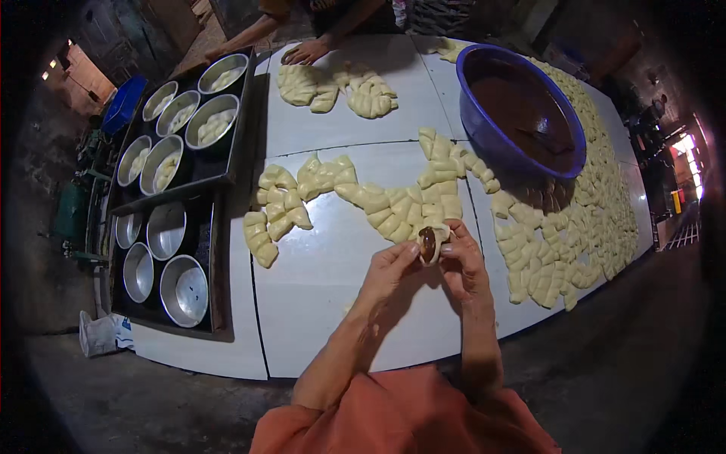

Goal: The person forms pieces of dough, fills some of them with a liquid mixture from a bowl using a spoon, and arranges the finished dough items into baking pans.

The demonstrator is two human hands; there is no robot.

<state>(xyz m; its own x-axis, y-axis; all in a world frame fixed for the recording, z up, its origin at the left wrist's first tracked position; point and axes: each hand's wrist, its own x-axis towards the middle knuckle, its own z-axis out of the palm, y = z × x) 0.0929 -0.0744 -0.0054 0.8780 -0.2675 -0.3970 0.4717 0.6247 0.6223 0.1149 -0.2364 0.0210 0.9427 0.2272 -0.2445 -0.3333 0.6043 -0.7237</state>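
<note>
Between my two hands, above the near part of the table, is a small piece of dough [442,240] with a glossy dark brown filling [428,244] in its middle. The fingertips of my left hand [395,266] pinch its left edge, and my right hand [466,263] grips its right edge. Just beyond my hands lie joined rows of pale dough pieces [378,206] on the white table. A large purple tub [475,125] of brown filling [518,110] stands at the far right, with a dark utensil partly sunk in it.
At left, two dark trays [221,265] carry round metal tins [184,291]; several in the far tray hold dough. Many dough pieces [552,265] cover the right side of the white table [302,318]. Across it, another person's hand [306,51] touches shaped dough [370,94].
</note>
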